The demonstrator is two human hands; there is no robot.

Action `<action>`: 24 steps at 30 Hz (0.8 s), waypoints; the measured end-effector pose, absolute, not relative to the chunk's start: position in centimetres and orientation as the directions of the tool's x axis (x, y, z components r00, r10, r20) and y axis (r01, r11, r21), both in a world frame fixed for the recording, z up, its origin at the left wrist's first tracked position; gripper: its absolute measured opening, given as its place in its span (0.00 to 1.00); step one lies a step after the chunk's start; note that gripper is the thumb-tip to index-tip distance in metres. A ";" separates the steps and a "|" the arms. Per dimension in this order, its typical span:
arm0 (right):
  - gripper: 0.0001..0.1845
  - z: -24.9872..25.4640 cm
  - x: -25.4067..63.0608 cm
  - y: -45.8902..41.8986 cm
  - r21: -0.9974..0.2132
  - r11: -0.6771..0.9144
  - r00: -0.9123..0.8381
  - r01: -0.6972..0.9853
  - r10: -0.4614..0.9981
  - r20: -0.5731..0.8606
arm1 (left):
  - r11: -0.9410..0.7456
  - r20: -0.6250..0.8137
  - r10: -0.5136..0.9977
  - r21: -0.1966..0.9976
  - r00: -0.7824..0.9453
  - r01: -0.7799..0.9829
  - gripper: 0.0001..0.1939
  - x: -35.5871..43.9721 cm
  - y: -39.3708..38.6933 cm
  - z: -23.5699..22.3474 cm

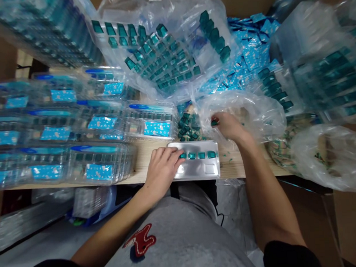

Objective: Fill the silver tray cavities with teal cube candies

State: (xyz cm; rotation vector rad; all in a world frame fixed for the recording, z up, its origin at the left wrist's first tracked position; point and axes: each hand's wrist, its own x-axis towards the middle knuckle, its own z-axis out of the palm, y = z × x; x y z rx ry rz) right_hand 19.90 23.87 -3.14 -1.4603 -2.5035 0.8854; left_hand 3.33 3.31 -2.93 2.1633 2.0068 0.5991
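In front of me on the table lies a clear plastic tray (197, 170), with a row of small teal plastic pieces (201, 155) across its upper part. My left hand (164, 165) rests over the tray's left end, thumb and index finger closed on the leftmost teal piece (182, 155). Farther up and to the right, my right hand (228, 125) pinches a dark teal piece (215, 122) at the edge of a clear plastic bag (262, 114). A pile of loose teal pieces (189, 127) lies just above the tray.
Stacked clear packs (90, 163) with blue patterned sachets fill the left side. Behind stands a large clear bag (160, 8) holding teal pieces. Blue sachets (251, 55) are heaped at back right. Another plastic bag (344, 157) hangs over the table's right front edge.
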 end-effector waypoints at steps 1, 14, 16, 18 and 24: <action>0.11 -2.4 20.2 23.4 -0.530 0.364 -0.522 0.766 0.833 -0.181 | -0.110 0.199 0.979 0.362 0.039 0.926 0.16 3.3 3.2 -2.8; 0.21 3.3 21.5 10.0 -0.989 -0.140 -0.483 -0.047 0.870 -0.100 | -0.028 0.062 0.988 0.971 -0.139 0.236 0.09 4.0 3.4 3.2; 0.19 3.4 20.9 9.3 -0.992 -0.108 -0.454 -0.059 0.888 -0.069 | -0.080 0.103 0.988 0.979 -0.116 0.186 0.12 4.4 3.4 3.5; 0.18 3.7 20.8 8.9 -1.000 0.001 -0.464 0.000 0.886 0.001 | -0.116 0.134 0.987 0.977 -0.093 0.179 0.15 4.5 3.3 3.5; 0.20 4.1 20.9 8.6 -0.992 0.121 -0.550 0.048 0.832 0.075 | -0.107 0.124 0.987 0.983 -0.103 0.152 0.11 4.3 3.2 3.4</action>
